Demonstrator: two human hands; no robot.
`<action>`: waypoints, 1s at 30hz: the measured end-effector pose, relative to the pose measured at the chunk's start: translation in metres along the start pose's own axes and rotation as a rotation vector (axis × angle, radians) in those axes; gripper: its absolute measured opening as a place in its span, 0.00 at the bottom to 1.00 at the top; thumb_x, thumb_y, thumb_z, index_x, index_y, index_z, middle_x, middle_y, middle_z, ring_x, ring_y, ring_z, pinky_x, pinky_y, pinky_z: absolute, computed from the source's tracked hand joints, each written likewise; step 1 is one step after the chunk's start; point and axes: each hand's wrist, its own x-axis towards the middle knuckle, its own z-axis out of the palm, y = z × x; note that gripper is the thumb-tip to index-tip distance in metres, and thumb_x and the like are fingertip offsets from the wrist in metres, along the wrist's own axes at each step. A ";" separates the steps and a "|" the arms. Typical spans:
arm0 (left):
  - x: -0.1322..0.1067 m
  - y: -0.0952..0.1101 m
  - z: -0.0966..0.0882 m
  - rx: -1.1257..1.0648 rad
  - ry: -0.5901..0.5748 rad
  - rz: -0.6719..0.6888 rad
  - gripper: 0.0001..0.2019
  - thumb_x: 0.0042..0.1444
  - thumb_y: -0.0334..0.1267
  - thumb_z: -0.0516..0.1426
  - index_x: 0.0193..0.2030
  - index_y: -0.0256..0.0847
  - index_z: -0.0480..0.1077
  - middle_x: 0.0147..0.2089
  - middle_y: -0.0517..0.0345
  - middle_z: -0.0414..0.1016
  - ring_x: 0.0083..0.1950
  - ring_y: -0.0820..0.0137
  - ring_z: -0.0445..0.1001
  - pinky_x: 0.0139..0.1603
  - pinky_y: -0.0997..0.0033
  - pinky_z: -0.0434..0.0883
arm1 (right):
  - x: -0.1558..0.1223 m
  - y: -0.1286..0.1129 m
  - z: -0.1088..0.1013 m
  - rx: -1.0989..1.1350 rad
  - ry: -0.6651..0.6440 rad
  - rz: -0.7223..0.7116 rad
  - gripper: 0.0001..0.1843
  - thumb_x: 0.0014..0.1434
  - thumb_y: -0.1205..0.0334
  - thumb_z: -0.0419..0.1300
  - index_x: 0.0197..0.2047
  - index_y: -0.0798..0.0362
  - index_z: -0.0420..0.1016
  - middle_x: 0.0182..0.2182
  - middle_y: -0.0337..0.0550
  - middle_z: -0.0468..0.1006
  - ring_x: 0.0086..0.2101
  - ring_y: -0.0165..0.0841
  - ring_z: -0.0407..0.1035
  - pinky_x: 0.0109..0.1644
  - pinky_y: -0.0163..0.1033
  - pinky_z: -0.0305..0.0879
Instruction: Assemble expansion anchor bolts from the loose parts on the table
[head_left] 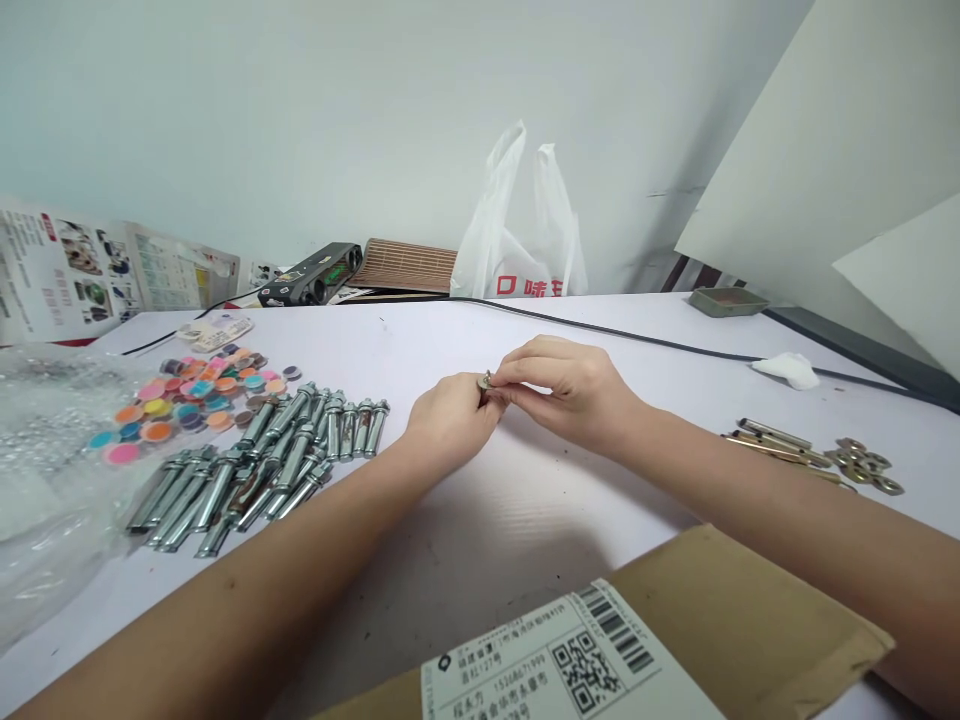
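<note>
My left hand (456,420) is closed in a fist around an expansion bolt (484,381), of which only the metal end with a washer shows; its body is hidden in the fingers. Against that end, my right hand (562,385) pinches with thumb and forefinger, touching the bolt's tip. Left of my hands lies a pile of silver expansion bolts (274,455), a few with rusty sleeves. On the right, past my right forearm, are several loose metal sleeves and rods (776,437) beside a small heap of nuts and washers (859,464).
An open cardboard box (750,610) with a shipping label is close in front. Coloured discs (199,390) and clear plastic wrap (52,460) lie left. A black cable (600,328) crosses the back, near a white bag (517,230), a crumpled tissue (787,370) and a green tray (727,302).
</note>
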 end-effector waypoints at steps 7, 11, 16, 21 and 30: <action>-0.001 0.000 0.000 0.011 0.014 -0.004 0.17 0.56 0.48 0.45 0.28 0.44 0.70 0.30 0.54 0.76 0.30 0.61 0.73 0.24 0.68 0.59 | -0.001 0.001 -0.001 -0.086 -0.006 -0.043 0.05 0.60 0.69 0.57 0.38 0.55 0.75 0.34 0.45 0.76 0.36 0.31 0.69 0.39 0.37 0.69; -0.002 0.001 0.000 0.019 0.024 0.006 0.16 0.56 0.46 0.45 0.29 0.45 0.70 0.31 0.55 0.77 0.30 0.61 0.73 0.24 0.69 0.58 | -0.003 0.002 -0.001 -0.047 -0.008 -0.042 0.05 0.59 0.69 0.58 0.39 0.54 0.74 0.35 0.44 0.77 0.37 0.30 0.69 0.40 0.37 0.70; -0.003 0.001 0.000 0.023 0.023 0.032 0.16 0.56 0.45 0.45 0.30 0.46 0.70 0.31 0.56 0.77 0.31 0.62 0.73 0.24 0.69 0.58 | -0.004 0.003 -0.001 -0.027 -0.033 -0.037 0.06 0.59 0.69 0.59 0.40 0.54 0.75 0.36 0.44 0.77 0.38 0.30 0.70 0.41 0.36 0.71; -0.004 0.001 0.000 0.017 0.018 0.043 0.15 0.57 0.45 0.45 0.30 0.45 0.70 0.32 0.56 0.77 0.31 0.63 0.73 0.25 0.69 0.59 | -0.007 0.001 -0.002 -0.021 -0.045 -0.038 0.07 0.60 0.68 0.58 0.41 0.52 0.75 0.37 0.43 0.78 0.37 0.30 0.71 0.41 0.36 0.71; -0.005 0.001 -0.002 -0.003 -0.030 0.044 0.15 0.58 0.44 0.45 0.32 0.45 0.71 0.33 0.55 0.77 0.32 0.64 0.72 0.27 0.70 0.60 | -0.005 -0.003 -0.003 0.005 -0.073 -0.011 0.07 0.61 0.65 0.58 0.41 0.51 0.75 0.37 0.42 0.78 0.37 0.30 0.71 0.41 0.37 0.71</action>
